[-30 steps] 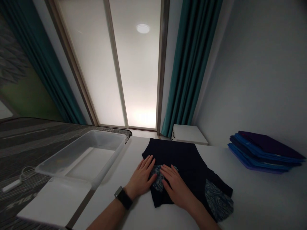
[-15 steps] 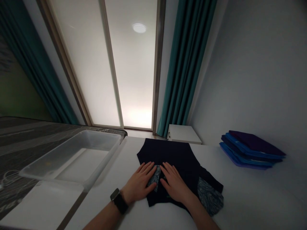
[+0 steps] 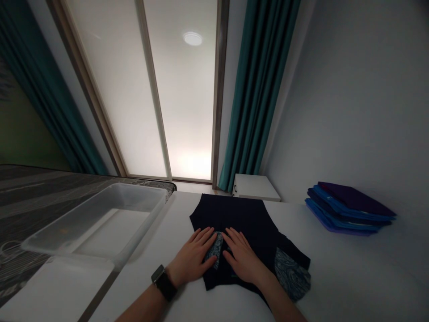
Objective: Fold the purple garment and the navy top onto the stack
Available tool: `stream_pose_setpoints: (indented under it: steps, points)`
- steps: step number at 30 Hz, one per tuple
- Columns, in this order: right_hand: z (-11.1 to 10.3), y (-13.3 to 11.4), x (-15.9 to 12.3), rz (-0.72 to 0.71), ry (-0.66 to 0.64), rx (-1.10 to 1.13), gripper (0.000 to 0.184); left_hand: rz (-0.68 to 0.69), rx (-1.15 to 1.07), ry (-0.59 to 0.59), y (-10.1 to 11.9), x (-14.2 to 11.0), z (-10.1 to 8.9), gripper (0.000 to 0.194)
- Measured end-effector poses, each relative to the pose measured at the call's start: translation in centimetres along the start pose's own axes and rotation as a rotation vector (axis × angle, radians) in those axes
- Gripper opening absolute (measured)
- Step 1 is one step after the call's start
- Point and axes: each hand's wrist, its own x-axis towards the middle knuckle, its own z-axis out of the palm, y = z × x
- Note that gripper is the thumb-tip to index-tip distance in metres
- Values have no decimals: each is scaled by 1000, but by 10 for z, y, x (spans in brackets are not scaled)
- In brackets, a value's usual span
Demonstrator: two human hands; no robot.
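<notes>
A dark navy garment with blue patterned patches lies spread on the white table. My left hand, with a dark watch on its wrist, lies flat on the garment's near left edge, fingers stretched out. My right hand lies flat beside it on the cloth, fingers spread. Between the two hands a patterned patch shows. Another patterned patch lies at the garment's near right corner.
A clear plastic bin stands to the left, partly over the table's edge, with its white lid in front. A stack of folded blue and purple cloths rests at the right by the wall. A small white cabinet stands beyond the table.
The view has shifted a little, so everything sits slightly further left in the frame. Both hands stay flat on the garment, and have drawn slightly closer together.
</notes>
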Motion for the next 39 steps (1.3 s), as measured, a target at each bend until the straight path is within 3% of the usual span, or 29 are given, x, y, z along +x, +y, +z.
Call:
stream_pose_setpoints:
  steps: [8,14,17,21,26,33,39]
  points:
    - [-8,7,-7,-1,68,24,51,22,20,11,4,0,-9,60]
    - [-18,41,-30,56,228,-59,47,97,-6,17,38,22,-22,57]
    - [-18,61,-43,67,287,-128,46,166,-34,-8,67,44,-16,57]
    - [-20,84,-59,69,374,-202,45,192,-57,19,103,76,-4,40]
    - [-27,108,-78,158,398,-257,46,253,2,-29,134,102,3,26]
    - [-30,131,-90,272,440,-254,46,229,-23,-37,156,103,21,24]
    - [-46,137,-80,315,369,-272,44,196,-113,1,155,94,32,36]
